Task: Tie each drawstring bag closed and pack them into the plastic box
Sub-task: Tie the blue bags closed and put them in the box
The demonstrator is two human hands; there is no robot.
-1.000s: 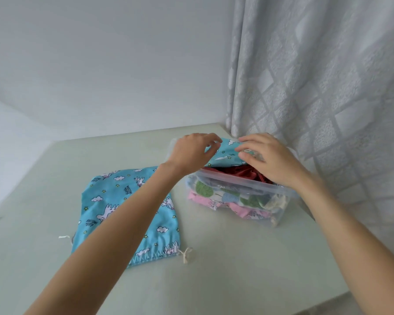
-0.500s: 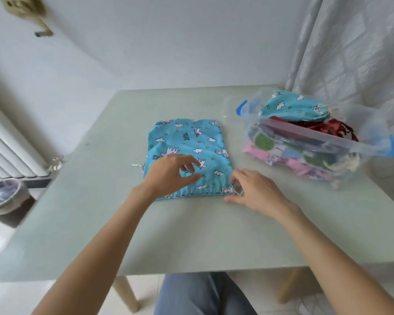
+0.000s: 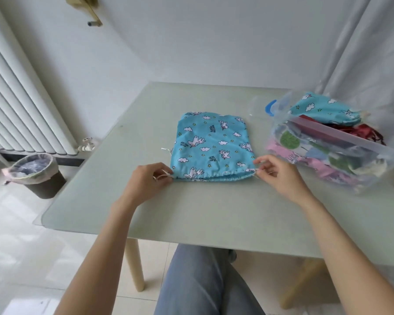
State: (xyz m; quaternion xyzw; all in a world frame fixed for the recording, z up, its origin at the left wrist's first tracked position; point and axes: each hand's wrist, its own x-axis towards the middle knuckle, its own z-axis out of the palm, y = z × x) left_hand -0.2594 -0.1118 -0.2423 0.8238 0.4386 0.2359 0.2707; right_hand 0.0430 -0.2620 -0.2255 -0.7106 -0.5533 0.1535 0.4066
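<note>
**Both hands at the cord ends of a flat blue bag**

A blue drawstring bag printed with clouds and unicorns lay flat near the middle of the pale green table, its gathered mouth facing the person. At the bag's 7 o'clock corner the left hand pinched the white cord between thumb and curled fingers. At the 5 o'clock corner the right hand held its thumb and forefinger narrowly together around the other cord end; that cord was thin and partly covered by the fingers, so whether it was actually gripped or only touched was hard to tell. A further loose cord tail lay at the bag's 9 o'clock edge.

At 3 o'clock from the bag stood the clear plastic box, cut off by the right frame edge. Its walls blurred the contents: pink and green-patterned fabric showed inside, with a dark red piece and a second blue bag heaped on top above the rim. Which of these were tied could not be made out.

On the floor at 9 o'clock, a lined waste bin stood beneath a white radiator.
</note>
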